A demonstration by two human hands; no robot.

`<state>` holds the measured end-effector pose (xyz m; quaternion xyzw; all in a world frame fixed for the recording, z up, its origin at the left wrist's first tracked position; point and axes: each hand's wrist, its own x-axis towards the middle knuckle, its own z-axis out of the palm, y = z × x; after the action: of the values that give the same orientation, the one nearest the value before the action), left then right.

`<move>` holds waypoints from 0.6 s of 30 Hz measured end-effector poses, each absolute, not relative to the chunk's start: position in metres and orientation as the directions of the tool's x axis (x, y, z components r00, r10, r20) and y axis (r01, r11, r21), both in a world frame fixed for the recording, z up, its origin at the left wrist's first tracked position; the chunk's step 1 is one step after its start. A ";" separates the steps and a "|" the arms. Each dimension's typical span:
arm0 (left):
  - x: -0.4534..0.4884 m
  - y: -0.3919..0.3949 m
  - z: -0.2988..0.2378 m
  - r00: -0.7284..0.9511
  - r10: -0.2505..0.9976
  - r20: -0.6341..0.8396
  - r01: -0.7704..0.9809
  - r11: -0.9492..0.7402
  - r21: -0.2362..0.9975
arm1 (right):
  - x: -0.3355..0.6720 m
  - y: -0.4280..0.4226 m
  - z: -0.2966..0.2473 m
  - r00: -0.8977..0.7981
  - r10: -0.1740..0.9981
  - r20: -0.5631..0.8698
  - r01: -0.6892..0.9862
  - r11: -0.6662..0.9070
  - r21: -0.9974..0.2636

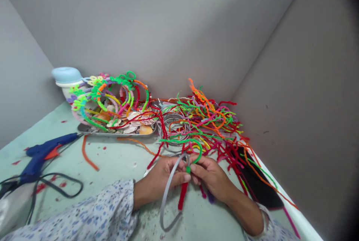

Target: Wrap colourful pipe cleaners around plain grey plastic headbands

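My left hand point(164, 179) is closed around a plain grey headband point(167, 203), gripping it near its top together with a red pipe cleaner point(183, 196) that hangs down. My right hand point(210, 175) pinches a green pipe cleaner point(193, 144) against the same spot on the band; the green stem arches up and away to the left. Both hands meet over the pale green table point(117, 158), just in front of a big tangle of loose pipe cleaners point(204, 121).
A metal tray point(116, 133) at the back holds shells and several finished, pipe-cleaner-wrapped headbands point(109, 95). A blue glue gun point(42, 155) with its black cord lies at the left. A light blue and white container point(67, 78) stands in the corner. Grey walls close in behind and at the right.
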<state>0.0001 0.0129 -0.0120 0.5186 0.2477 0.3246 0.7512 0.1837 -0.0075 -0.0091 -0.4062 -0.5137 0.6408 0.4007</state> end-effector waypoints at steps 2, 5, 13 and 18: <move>0.000 0.012 -0.010 0.664 0.747 -0.035 -0.230 0.248 0.941 | 0.184 -0.007 -0.008 -0.357 0.928 -0.110 -0.094 -0.153 -0.984; -0.001 0.012 -0.008 0.665 0.746 -0.033 -0.227 0.244 0.943 | 0.184 -0.007 -0.007 -0.380 0.919 -0.105 -0.106 -0.156 -0.982; -0.001 0.012 -0.008 0.715 0.697 -0.063 -0.224 0.313 0.923 | 0.186 -0.006 -0.009 -0.445 0.893 -0.068 -0.139 -0.144 -0.980; -0.001 0.013 -0.008 0.742 0.669 -0.036 -0.237 0.313 0.920 | 0.187 -0.005 -0.008 -0.483 0.874 -0.058 -0.133 -0.139 -0.981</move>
<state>-0.0013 0.0129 -0.0083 0.5097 0.2119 0.2896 0.7819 0.1871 -0.0054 -0.0077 -0.3437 -0.5387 0.6718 0.3745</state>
